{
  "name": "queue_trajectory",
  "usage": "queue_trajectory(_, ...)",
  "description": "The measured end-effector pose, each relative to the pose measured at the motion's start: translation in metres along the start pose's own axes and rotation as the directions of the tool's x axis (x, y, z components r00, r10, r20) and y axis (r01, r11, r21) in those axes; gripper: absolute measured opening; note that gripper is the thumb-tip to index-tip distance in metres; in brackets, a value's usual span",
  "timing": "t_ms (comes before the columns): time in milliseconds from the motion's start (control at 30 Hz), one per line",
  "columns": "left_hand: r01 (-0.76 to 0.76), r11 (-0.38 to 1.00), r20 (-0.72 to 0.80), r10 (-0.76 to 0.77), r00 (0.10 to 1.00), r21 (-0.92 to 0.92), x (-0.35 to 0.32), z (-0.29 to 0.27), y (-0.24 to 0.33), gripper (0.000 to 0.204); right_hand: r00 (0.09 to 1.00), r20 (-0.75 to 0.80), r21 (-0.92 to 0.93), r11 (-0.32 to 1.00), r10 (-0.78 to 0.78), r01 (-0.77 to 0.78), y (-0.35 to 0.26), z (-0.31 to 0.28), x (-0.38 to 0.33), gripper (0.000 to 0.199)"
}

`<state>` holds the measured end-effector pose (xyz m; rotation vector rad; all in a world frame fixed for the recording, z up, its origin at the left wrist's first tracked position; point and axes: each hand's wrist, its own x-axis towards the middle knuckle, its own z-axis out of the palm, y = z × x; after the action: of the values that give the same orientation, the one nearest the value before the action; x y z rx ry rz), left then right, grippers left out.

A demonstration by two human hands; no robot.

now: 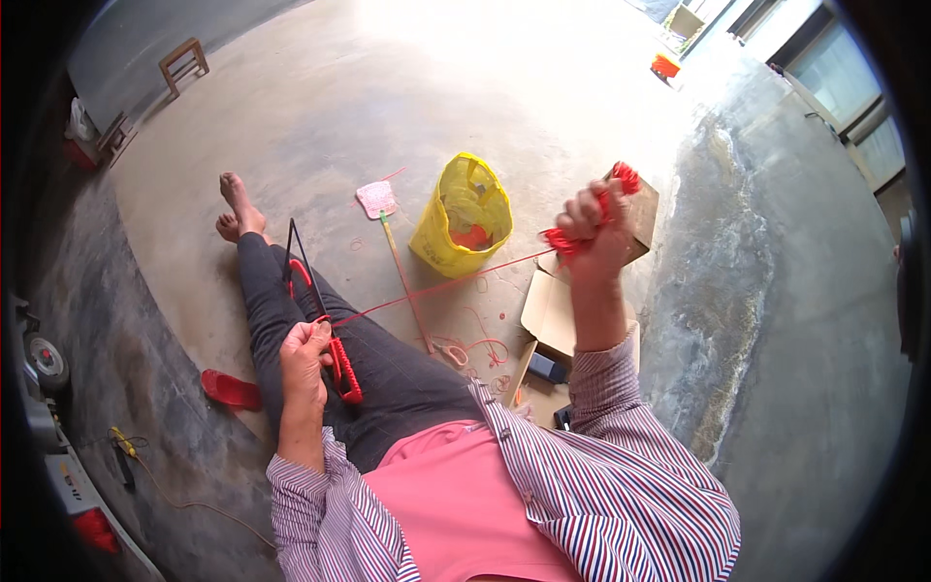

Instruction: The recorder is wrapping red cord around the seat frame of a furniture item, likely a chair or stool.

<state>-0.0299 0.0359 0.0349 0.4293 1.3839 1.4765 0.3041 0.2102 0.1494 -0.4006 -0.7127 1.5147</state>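
Observation:
Over my thigh lies a thin black frame [308,260], partly wrapped in red cord. My left hand [304,371] is closed on it at the near end of the bare part, beside a red-wrapped section [342,371]. A taut red cord [456,284] runs from there up to the right. Raised at the right, my right hand [593,228], slightly blurred, is closed round a bundle of red cord [626,177]. Bundle ends stick out on both sides of the fist. How the cord loops under my left fingers is hidden.
Ahead stands a yellow bag [432,242] with things inside. Left of it lies a pink fly swatter [376,200]; nearer are scissors [452,353] and cord scraps. An open cardboard box [550,312] is under my right forearm. A red slipper [231,389] lies left of my legs.

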Motion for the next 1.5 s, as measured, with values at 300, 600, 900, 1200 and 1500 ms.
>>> queue_trajectory(300,0.007,1.0,0.056,-0.008,0.998,0.026,0.002,0.0,-0.01,0.016,0.732,0.151,-0.523,0.682,0.665,-0.512,0.2,0.03,-0.098,0.019)
queue_trajectory(600,-0.052,0.994,-0.142,0.066,0.988,0.099,0.018,-0.003,-0.034,0.013,0.773,0.122,-0.677,0.622,0.623,-0.394,0.149,0.047,-0.067,0.016)
queue_trajectory(900,0.226,0.934,0.243,-0.158,0.957,-0.279,0.042,-0.03,-0.051,0.025,0.809,0.127,-0.728,0.607,0.574,-0.317,0.121,0.016,-0.104,0.012)
queue_trajectory(1200,-0.557,0.48,0.21,0.599,0.773,0.678,-0.018,0.003,-0.007,0.03,0.662,0.078,-0.418,0.627,0.746,-0.657,0.123,0.007,-0.082,0.041)
queue_trajectory(1500,-0.029,0.946,0.372,0.154,0.915,-0.322,-0.063,0.013,0.029,0.023,0.138,0.401,-0.664,0.391,0.905,-0.637,0.161,0.046,-0.114,0.041)
